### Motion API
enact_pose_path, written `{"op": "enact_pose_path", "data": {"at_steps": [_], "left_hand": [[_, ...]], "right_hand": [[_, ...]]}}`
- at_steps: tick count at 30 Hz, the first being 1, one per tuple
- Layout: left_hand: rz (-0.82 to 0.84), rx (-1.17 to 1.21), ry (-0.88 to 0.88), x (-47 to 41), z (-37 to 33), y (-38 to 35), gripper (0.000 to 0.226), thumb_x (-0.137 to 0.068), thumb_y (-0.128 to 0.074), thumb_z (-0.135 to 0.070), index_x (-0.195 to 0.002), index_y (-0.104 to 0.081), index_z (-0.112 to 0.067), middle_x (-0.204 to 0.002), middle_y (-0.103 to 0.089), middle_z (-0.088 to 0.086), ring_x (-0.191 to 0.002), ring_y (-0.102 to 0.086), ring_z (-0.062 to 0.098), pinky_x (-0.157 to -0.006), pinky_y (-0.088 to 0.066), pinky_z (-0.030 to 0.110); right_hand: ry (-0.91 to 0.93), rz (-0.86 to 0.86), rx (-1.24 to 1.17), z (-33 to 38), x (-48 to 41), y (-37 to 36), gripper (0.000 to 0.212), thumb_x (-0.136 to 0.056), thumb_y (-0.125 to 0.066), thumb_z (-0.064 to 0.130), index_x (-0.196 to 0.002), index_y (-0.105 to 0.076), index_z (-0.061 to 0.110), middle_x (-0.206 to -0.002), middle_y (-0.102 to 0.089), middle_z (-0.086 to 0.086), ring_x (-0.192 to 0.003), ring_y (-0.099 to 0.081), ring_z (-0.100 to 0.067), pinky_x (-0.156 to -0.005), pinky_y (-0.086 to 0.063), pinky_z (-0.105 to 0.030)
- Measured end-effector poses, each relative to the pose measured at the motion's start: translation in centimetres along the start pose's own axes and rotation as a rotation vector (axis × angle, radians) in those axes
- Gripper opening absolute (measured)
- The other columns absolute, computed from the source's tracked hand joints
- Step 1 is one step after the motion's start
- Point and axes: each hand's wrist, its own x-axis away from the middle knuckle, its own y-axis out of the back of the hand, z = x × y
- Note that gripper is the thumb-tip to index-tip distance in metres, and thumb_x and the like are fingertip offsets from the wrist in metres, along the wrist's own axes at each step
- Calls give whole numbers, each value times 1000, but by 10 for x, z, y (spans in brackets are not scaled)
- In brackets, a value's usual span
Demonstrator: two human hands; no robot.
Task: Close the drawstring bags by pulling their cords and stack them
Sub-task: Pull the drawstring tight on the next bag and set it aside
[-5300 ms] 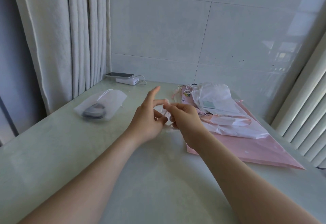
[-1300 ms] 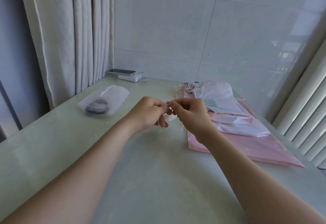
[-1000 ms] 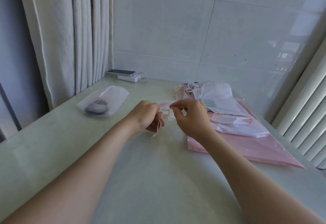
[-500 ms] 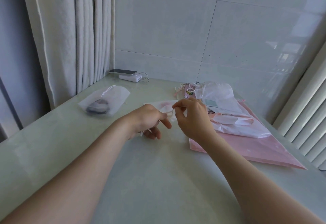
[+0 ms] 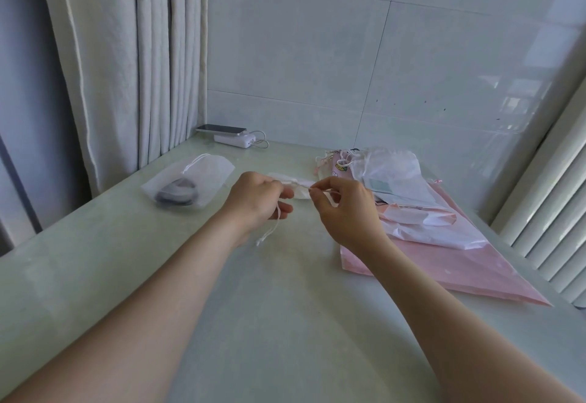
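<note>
Left hand: the left hand (image 5: 255,198) is curled round one end of a small white fabric drawstring bag (image 5: 299,187). A thin white cord (image 5: 273,225) with a knotted tip hangs from under its palm toward the table.
Right hand: the right hand (image 5: 344,209) pinches the bag's other cord end between thumb and forefinger, with the remaining fingers loosely bent.
Why held so: the hands face each other, just apart, with the bag stretched between them. Drawing them outward should cinch the mouth, so the closing looks under way but unfinished.
Bag in work: it is held just above the pale green stone-like tabletop (image 5: 269,307) and is mostly hidden by the fingers.
Set-aside bag: a translucent white pouch with a dark rounded item inside (image 5: 190,180) lies flat to the left. It is probably the base of the stack.
Waiting bags: a heap of white and pink drawstring bags (image 5: 390,171) lies on a flat pink plastic sheet-bag (image 5: 459,263), near the right hand for easy picking.
Beyond: a silver phone (image 5: 222,130) rests on a white power bank (image 5: 234,141) beside a cream pleated curtain (image 5: 126,54).
</note>
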Motion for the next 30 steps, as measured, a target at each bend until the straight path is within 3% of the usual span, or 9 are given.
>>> {"op": "enact_pose_path", "data": {"at_steps": [2, 4, 6, 9, 13, 15, 20, 25, 30], "left_hand": [[-27, -23, -30, -1, 0, -1, 31, -100, -45, -9, -92, -75, -7, -98, -75, 5, -69, -72, 20, -69, -62, 35], [-26, -88, -63, -2, 1, -2, 32, -100, -46, -11, -89, -76, -13, -84, -68, -1, -64, -55, 18, -61, -44, 28], [5, -141, -91, -2, 2, -1, 27, -101, -53, -21, -87, -77, -20, -67, -55, -9, -65, -46, 16, -62, -35, 28], [-7, -198, -160, -1, 3, -1, 23, -99, -63, -38, -90, -79, -25, -63, -52, -16, -64, -48, 10, -64, -37, 27], [-77, -235, -247, 1, 4, 0, 17, -98, -67, -37, -90, -78, -26, -49, -49, -21, -54, -47, 3, -54, -33, 22], [-102, -254, -271, 1, 4, 0, 16, -98, -68, -33, -88, -77, -24, -53, -53, -20, -56, -49, 1, -54, -34, 18], [-149, -289, -304, 0, 2, -2, 15, -100, -63, -26, -91, -72, -18, -101, -75, -12, -91, -62, 3, -70, -40, 13], [-152, -302, -305, -2, 5, 0, 16, -102, -61, -22, -89, -68, -16, -101, -77, -14, -81, -56, -6, -69, -40, 18], [-171, -309, -252, -3, 8, 2, 17, -101, -62, -23, -87, -72, -19, -94, -77, -9, -88, -63, 14, -69, -44, 25]], "right_hand": [[5, -20, -44, 2, 0, 0, 13, -98, -68, 23, -91, -79, 22, -53, -55, 24, -60, -54, 0, -57, -32, -11], [-11, -41, -89, 2, 0, 0, 14, -97, -68, 18, -90, -80, 20, -49, -55, 22, -54, -53, -1, -54, -34, -12], [-60, -49, -147, 3, 0, 0, 14, -94, -69, 14, -89, -82, 18, -56, -64, 15, -52, -54, -2, -58, -40, -16], [-173, -23, -259, 3, -1, 0, 18, -92, -66, 14, -89, -81, 23, -64, -70, 6, -53, -53, -7, -59, -44, -26], [-204, -1, -323, 3, -1, 3, 13, -93, -69, 24, -86, -79, 24, -48, -43, 15, -53, -36, -7, -60, -34, -25], [-205, -4, -338, 4, 0, 4, 12, -95, -72, 30, -88, -79, 24, -44, -44, 22, -56, -35, -2, -59, -31, -23], [-217, -32, -350, 2, -1, -1, 14, -91, -73, 31, -79, -78, 24, -53, -42, 11, -53, -36, -12, -60, -34, -28], [-242, -35, -285, 4, 0, -1, 14, -91, -70, 31, -81, -77, 24, -59, -61, 22, -52, -51, -1, -62, -40, -25], [-221, -1, -223, 3, 0, -5, 15, -94, -65, 29, -86, -73, 19, -61, -51, 19, -54, -48, -2, -59, -34, -25]]}}
